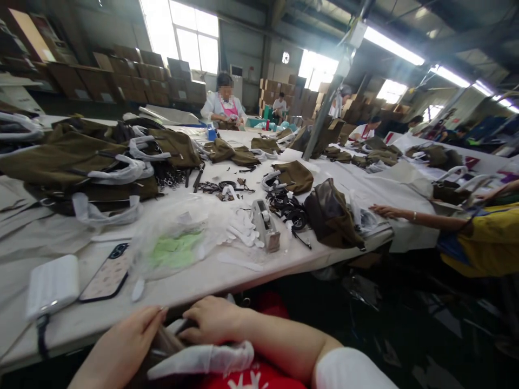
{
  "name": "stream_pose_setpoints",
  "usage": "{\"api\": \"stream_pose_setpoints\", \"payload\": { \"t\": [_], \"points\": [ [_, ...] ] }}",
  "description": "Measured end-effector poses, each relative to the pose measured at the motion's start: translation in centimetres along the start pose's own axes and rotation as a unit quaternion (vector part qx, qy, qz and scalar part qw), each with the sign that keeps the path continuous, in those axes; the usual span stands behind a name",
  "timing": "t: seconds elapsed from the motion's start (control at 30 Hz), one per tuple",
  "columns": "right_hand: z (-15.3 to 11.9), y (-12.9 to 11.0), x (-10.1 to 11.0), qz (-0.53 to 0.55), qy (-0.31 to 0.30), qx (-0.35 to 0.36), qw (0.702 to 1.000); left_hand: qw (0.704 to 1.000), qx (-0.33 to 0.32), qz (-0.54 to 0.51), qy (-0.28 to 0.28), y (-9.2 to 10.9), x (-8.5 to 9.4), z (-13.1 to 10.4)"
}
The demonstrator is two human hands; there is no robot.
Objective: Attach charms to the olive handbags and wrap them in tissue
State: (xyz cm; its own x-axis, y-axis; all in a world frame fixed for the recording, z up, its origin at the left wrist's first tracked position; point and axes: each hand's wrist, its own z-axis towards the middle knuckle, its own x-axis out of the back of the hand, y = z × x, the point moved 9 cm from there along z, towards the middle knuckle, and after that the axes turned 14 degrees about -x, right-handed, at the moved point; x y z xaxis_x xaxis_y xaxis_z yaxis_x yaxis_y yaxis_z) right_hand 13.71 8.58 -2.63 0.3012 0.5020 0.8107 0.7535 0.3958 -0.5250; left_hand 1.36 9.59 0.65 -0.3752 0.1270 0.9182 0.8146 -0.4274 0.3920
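Note:
A brown handbag (165,341) rests at my lap, below the table's front edge, mostly cut off by the frame and hidden by my arms. Its handle (203,359), wrapped in white padding, curves in front of my red top. My left hand (135,335) pinches the bag's rim with thumb and fingers together. Across from it, my right hand (213,320) has its fingers curled over the opening, gripping the bag's other side; the fingertips are partly hidden inside.
The white-covered table (170,294) holds a phone (106,273), a white power bank (52,283), a tape dispenser (265,227), black straps (290,208) and piled olive bags (77,148). A co-worker's hand (389,211) reaches in at right; a metal post (330,105) rises from the table.

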Motion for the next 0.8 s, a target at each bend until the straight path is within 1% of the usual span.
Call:
{"api": "stream_pose_setpoints", "payload": {
  "t": [0.07, 0.1, 0.17, 0.2, 0.23, 0.3, 0.37, 0.43, 0.57, 0.67, 0.73, 0.8],
  "points": [
    [-0.3, 1.3, -0.8, -0.026, 0.004, 0.007, 1.0, 0.998, 0.015, -0.03, -0.054, 0.4, -2.4, 1.2],
    [-0.9, 1.7, -0.4, -0.015, 0.022, 0.022, 0.999, 0.997, 0.016, -0.041, -0.064, 0.5, -3.4, 1.3],
    [-2.8, 2.8, 1.5, 0.038, 0.089, 0.04, 0.994, 0.997, 0.018, -0.047, -0.05, 0.4, -4.3, 0.9],
    [-3.9, 3.7, 2.8, 0.065, 0.131, 0.029, 0.989, 0.998, 0.022, -0.047, -0.04, 0.1, -4.6, 0.4],
    [-5.0, 5.0, 4.1, 0.086, 0.171, 0.005, 0.982, 0.998, 0.029, -0.045, -0.033, -0.2, -4.7, 0.0],
    [-6.9, 8.1, 6.1, 0.106, 0.238, -0.067, 0.963, 0.998, 0.046, -0.045, -0.029, -0.9, -5.0, -0.7],
    [-8.7, 11.4, 7.4, 0.107, 0.29, -0.143, 0.94, 0.997, 0.055, -0.043, -0.033, -1.5, -5.3, -0.9],
    [-10.3, 14.7, 8.2, 0.102, 0.326, -0.209, 0.916, 0.997, 0.054, -0.043, -0.039, -1.7, -5.5, -0.6],
    [-12.9, 20.3, 9.0, 0.089, 0.373, -0.323, 0.865, 0.996, 0.043, -0.05, -0.053, -1.5, -5.9, 0.1],
    [-14.3, 22.9, 9.8, 0.078, 0.403, -0.374, 0.832, 0.997, 0.034, -0.045, -0.049, -1.4, -5.7, 0.2],
    [-14.4, 23.9, 10.1, 0.072, 0.4, -0.389, 0.827, 0.998, 0.028, -0.041, -0.043, -1.4, -5.6, 0.0],
    [-13.9, 24.5, 10.1, 0.068, 0.383, -0.391, 0.834, 0.999, 0.021, -0.041, -0.023, -1.5, -5.2, -0.2]
  ]
}}
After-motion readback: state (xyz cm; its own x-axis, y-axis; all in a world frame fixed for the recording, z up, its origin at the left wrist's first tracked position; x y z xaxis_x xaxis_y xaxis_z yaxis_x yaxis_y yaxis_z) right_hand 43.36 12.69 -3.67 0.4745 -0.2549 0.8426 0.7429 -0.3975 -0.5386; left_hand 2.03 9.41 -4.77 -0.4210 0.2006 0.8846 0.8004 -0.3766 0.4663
